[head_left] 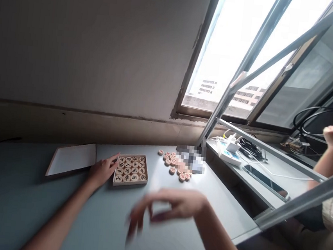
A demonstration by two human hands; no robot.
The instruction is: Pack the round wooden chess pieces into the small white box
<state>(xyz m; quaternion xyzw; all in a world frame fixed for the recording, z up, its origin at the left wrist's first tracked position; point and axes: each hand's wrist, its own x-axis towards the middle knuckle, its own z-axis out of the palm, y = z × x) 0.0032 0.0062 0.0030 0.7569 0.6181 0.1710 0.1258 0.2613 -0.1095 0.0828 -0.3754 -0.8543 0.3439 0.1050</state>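
The left hand (101, 171) seemingly steadied the box (131, 183), grip unclear; reaching the loose discs (182, 177) called for moving the right hand (183, 203), fingers apart, forward.

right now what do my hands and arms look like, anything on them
Your left hand and right hand wear no gloves. The left forearm and right forearm show no sleeve, watch or bracelet. Motion blur hides whether the right hand has a ring.

The hands (102, 172) and slim forearms (68, 212) are bare.
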